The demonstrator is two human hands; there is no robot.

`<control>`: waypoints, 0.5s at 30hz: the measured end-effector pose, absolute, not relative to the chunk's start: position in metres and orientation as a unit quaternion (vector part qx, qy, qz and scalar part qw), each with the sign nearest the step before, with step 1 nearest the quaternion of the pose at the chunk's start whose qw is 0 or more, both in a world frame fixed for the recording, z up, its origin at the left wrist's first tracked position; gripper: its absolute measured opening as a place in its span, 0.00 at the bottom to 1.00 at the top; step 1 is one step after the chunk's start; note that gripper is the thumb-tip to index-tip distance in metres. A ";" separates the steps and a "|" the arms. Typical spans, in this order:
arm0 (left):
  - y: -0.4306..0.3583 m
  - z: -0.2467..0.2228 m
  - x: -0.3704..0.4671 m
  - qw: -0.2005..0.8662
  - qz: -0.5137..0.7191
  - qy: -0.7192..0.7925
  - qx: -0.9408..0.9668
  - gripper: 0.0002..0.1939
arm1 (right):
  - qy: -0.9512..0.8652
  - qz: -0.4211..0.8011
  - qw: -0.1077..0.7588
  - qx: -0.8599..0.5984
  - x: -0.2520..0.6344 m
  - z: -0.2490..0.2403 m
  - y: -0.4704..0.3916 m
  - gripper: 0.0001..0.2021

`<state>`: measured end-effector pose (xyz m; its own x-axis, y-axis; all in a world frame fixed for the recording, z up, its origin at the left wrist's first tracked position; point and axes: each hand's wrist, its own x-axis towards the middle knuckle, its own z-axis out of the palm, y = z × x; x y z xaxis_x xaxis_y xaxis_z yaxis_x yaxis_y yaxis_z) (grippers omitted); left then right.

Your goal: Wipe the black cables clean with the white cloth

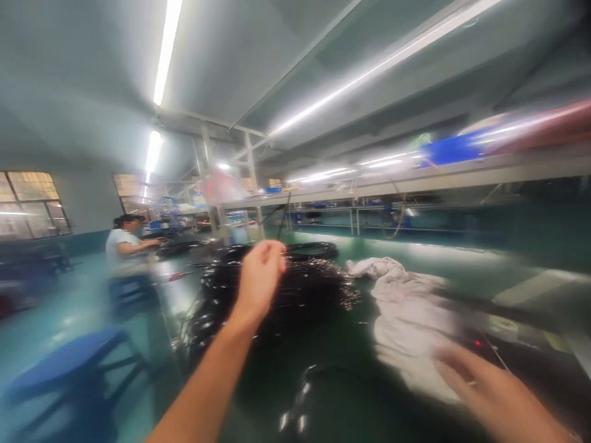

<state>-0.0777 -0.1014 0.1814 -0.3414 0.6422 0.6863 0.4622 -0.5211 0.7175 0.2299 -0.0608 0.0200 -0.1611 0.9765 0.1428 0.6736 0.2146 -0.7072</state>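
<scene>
Over on the far left a blue stool stands on the teal floor, and behind it a co-worker in a white top sits at the far end of the counter, busy with their own work. Moving in, the left hand is raised above the heap of black cables, its fingers curled closed, and a thin black cable rises from the fist, so it looks like one cable is being drawn up out of the tangle. The heap itself lies on the dark green counter, just beyond and below that hand. That reads as the picking-out step; next the cable would need to come free of the pile without dragging its neighbours. Right of the heap lies a crumpled white cloth. At the lower right the right hand is a blur low over the counter near the cloth; whether its fingers are spread or closed, I cannot tell.
</scene>
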 end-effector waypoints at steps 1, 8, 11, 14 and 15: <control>-0.112 0.195 -0.078 0.056 0.684 0.459 0.564 0.07 | -0.743 0.279 0.280 -0.540 0.224 0.023 -0.078 0.25; -0.167 0.297 -0.060 0.066 0.795 0.304 0.522 0.10 | -0.815 0.369 0.241 -0.376 0.144 0.035 -0.160 0.21; -0.171 0.314 -0.040 0.133 0.761 0.290 0.565 0.10 | -0.799 0.398 0.270 -0.361 0.103 0.036 -0.166 0.20; -0.171 0.305 -0.014 0.203 0.698 0.317 0.609 0.07 | -0.780 0.408 0.305 -0.363 0.073 0.035 -0.166 0.13; -0.171 0.297 -0.004 0.230 0.672 0.324 0.625 0.06 | -0.774 0.408 0.316 -0.366 0.067 0.034 -0.165 0.11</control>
<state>-0.0043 -0.1713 0.2971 -0.1135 0.7139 0.6909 0.0964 -0.6842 0.7229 0.0673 -0.1649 0.0342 -0.5320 0.8250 0.1905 0.3096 0.3989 -0.8631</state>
